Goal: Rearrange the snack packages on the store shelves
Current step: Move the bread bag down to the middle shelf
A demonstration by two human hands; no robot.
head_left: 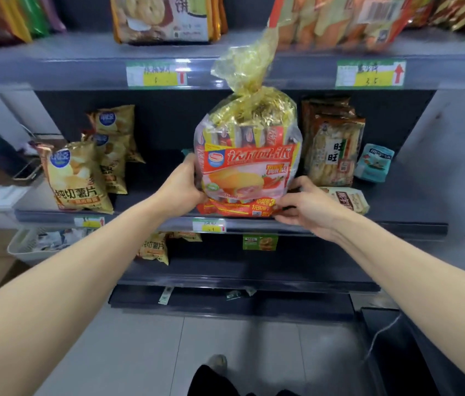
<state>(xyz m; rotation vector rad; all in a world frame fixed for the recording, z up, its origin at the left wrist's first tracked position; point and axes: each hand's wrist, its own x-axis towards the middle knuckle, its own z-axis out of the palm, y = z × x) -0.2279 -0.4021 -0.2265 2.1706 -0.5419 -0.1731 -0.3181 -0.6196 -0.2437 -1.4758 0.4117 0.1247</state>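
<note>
A large red cake bag [248, 167] with a tied gold top is standing upright at the front of the middle shelf [402, 210]. The left hand [185, 184] is gripping the bag's side at 9 o'clock, fingers curling round its edge. The right hand [302, 207] is pinching the bag's bottom corner at 5 o'clock, fingertips closing together on the wrapper. Yellow chip bags [77, 178] are leaning at the bag's 9 o'clock, well apart from it. Rice cracker packs [334, 150] are standing just beside it at 3 o'clock.
</note>
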